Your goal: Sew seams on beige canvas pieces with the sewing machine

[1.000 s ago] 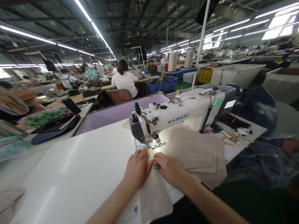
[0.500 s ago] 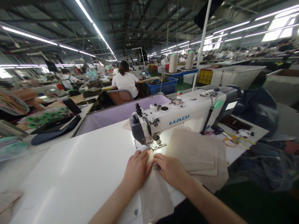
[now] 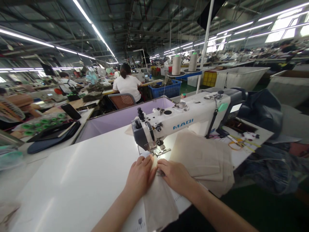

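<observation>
A beige fabric piece [image 3: 159, 203] runs from the front edge of the white table up to the needle area of a white sewing machine [image 3: 183, 120]. Just in front of the presser foot [image 3: 154, 154], my left hand [image 3: 140, 172] lies with bent fingers pressed together on the cloth, its thumb toward the right hand. My right hand [image 3: 175, 174] is closed on the right edge of the same piece, fingertips pinching it. A pale strip [image 3: 154, 162] shows between the hands. What lies beneath the fingers is hidden. More beige fabric pieces [image 3: 200, 158] are stacked right of the needle.
Scissors and small tools [image 3: 238, 141] lie at the table's right end. Thread cones [image 3: 176, 65] stand behind the machine. A lilac-lined bin [image 3: 116, 117] borders the table's far side. A co-worker [image 3: 126, 83] sits beyond it. Denim [image 3: 270, 170] hangs at the right.
The whole view has shifted a little, so the machine and background sit slightly farther left. Both hands keep nearly the same place on the fabric.
</observation>
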`<state>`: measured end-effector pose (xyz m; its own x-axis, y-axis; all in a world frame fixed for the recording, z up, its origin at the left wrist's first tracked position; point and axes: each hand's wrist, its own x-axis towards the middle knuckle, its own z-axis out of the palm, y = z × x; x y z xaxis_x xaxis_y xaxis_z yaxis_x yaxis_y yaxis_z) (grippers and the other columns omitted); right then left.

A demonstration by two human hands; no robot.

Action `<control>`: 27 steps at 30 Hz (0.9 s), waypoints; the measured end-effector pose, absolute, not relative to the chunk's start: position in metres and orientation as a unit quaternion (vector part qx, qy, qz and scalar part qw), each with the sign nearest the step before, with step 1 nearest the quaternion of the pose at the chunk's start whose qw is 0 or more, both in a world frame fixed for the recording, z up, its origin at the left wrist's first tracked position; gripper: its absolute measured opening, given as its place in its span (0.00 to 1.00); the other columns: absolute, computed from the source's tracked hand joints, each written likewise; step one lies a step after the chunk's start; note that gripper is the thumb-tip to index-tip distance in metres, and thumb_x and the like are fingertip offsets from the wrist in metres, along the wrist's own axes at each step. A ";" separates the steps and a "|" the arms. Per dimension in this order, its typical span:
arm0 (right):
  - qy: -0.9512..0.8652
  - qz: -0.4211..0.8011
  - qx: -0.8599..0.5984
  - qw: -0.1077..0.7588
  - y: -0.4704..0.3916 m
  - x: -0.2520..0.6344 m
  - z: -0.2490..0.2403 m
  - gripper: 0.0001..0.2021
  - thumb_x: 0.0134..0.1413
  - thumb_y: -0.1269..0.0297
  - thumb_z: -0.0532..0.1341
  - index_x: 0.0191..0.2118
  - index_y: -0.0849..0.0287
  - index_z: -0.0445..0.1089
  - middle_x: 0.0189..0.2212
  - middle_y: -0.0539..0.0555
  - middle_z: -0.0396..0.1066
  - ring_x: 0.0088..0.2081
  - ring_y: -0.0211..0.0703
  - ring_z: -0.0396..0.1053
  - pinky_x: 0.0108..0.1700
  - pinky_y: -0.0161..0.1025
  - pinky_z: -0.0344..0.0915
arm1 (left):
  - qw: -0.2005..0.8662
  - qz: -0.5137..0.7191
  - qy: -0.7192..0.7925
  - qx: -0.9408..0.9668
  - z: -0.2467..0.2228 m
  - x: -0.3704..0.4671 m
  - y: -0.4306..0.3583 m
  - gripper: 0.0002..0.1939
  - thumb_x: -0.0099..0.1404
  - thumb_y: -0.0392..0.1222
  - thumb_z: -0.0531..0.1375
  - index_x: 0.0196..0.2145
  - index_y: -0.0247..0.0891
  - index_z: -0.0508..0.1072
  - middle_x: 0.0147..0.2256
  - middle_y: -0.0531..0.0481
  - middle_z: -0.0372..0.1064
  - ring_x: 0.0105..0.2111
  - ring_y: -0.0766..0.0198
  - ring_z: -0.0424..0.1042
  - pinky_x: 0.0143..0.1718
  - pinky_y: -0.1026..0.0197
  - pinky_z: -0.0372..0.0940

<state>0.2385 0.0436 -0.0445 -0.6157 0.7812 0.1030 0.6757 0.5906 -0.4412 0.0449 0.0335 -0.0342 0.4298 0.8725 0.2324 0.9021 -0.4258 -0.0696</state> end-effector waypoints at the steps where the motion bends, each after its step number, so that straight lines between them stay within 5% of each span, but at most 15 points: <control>1: -0.881 0.180 -0.413 0.145 0.043 0.239 -0.044 0.14 0.61 0.73 0.56 0.50 0.58 0.70 0.52 0.55 0.73 0.47 0.49 0.73 0.47 0.41 0.67 | 0.091 -0.080 -0.529 -0.840 -0.034 0.045 0.033 0.13 0.72 0.43 0.57 0.50 0.36 0.73 0.53 0.43 0.73 0.46 0.51 0.71 0.43 0.50 0.72; 11: -0.885 0.190 -0.390 0.168 0.018 0.254 -0.048 0.11 0.61 0.77 0.55 0.46 0.59 0.70 0.46 0.53 0.74 0.46 0.45 0.72 0.46 0.37 0.65 | 0.067 -0.123 -0.440 -0.887 -0.040 0.051 -0.023 0.18 0.71 0.39 0.57 0.57 0.37 0.70 0.53 0.44 0.73 0.51 0.51 0.71 0.48 0.51 0.73; 20: -0.885 0.188 -0.398 0.152 0.038 0.246 -0.046 0.10 0.63 0.72 0.57 0.46 0.56 0.71 0.48 0.52 0.74 0.46 0.44 0.73 0.45 0.36 0.63 | 0.036 -0.133 -0.457 -0.879 -0.035 0.049 -0.008 0.09 0.70 0.39 0.58 0.45 0.40 0.75 0.50 0.45 0.74 0.50 0.50 0.72 0.48 0.48 0.74; 27: -0.885 0.183 -0.406 0.139 0.051 0.238 -0.039 0.10 0.64 0.71 0.56 0.46 0.56 0.72 0.48 0.53 0.74 0.47 0.44 0.72 0.47 0.36 0.63 | 0.030 -0.124 -0.464 -0.876 -0.031 0.041 0.010 0.10 0.70 0.39 0.57 0.46 0.39 0.76 0.49 0.44 0.75 0.50 0.51 0.73 0.48 0.49 0.74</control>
